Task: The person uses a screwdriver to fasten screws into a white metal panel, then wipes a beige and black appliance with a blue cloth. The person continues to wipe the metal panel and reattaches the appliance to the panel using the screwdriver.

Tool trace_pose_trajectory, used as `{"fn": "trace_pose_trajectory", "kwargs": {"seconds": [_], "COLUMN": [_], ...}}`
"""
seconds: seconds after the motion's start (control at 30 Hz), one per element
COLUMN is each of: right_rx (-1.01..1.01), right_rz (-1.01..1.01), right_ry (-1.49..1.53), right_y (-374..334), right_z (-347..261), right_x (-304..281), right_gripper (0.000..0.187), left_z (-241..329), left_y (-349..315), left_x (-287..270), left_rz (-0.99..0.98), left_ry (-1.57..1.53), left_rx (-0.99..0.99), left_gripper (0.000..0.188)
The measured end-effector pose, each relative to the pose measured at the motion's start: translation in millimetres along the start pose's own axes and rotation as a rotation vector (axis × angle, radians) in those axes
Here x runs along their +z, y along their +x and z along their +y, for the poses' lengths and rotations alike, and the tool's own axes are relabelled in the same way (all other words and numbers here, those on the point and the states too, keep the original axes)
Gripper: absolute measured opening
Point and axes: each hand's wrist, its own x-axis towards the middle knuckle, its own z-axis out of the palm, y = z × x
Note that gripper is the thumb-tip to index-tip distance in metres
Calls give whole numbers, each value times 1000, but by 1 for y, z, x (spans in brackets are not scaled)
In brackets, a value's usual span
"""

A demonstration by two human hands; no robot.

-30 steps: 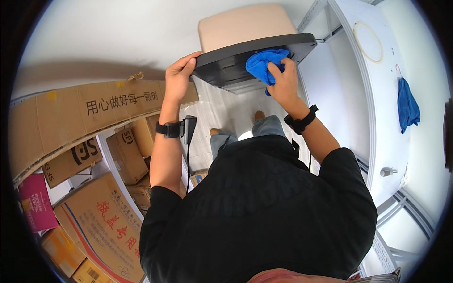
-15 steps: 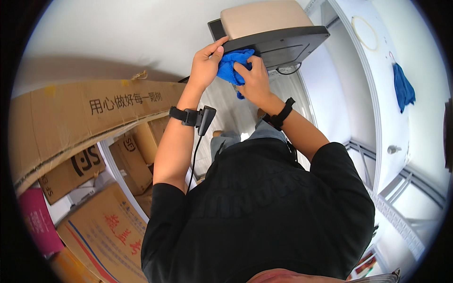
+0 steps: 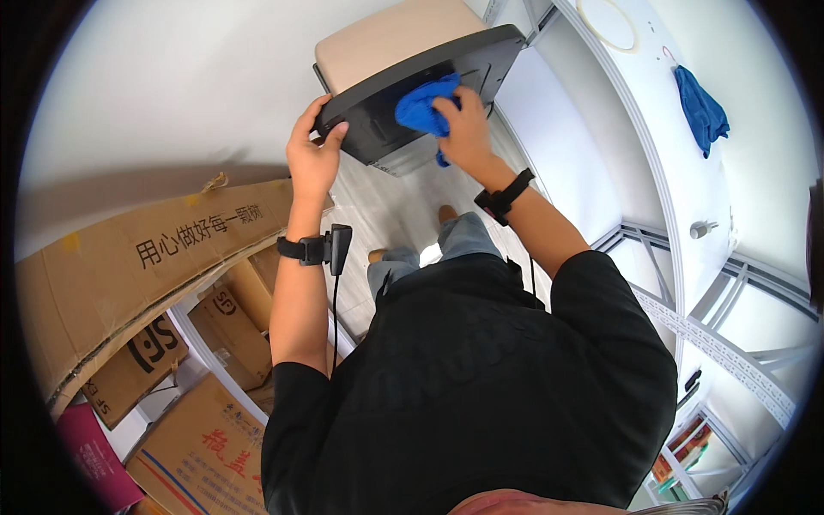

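My right hand (image 3: 468,133) bunches a blue cloth (image 3: 427,105) and presses it against a black panel (image 3: 369,137). The panel is the flat, dark face of a bulky object with a rounded beige body (image 3: 395,43) behind it. My left hand (image 3: 316,153) grips the panel's left corner, thumb on the near face and fingers round the far side. Below the right hand, a loose end of the cloth hangs down.
At left stand cardboard boxes (image 3: 206,455) on shelving, with a long carton (image 3: 94,257) above them. To the right is a white panel with a metal frame (image 3: 661,172), where a second blue cloth (image 3: 704,112) hangs from a hook. Pale flooring (image 3: 360,189) lies below.
My left hand, earlier beside the cloth at the edge, now holds the panel's left corner. The cloth lies farther in on the panel. The whole surroundings have shifted left in the view.
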Motion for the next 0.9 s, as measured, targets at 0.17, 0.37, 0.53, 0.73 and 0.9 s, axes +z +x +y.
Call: {"fn": "trace_pose_trajectory", "kwargs": {"seconds": [0.17, 0.37, 0.53, 0.73, 0.9], "right_rx": [79, 98, -42, 22, -17], "right_rz": [77, 103, 32, 81, 155], "right_ry": [-68, -2, 103, 92, -7], "right_y": [8, 6, 23, 33, 43], "right_z": [64, 76, 25, 38, 89], "right_x": [-33, -33, -41, -54, -78], "right_gripper": [59, 60, 61, 57, 58], "left_z": [-3, 6, 6, 4, 3], "left_y": [-1, -2, -3, -6, -6], "left_x": [2, 13, 14, 18, 18], "left_rz": [51, 72, 90, 105, 105], "left_ry": [-9, -23, 18, 93, 80], "left_rx": [-45, -30, -22, 34, 52], "left_gripper": [43, 40, 41, 40, 38]}}
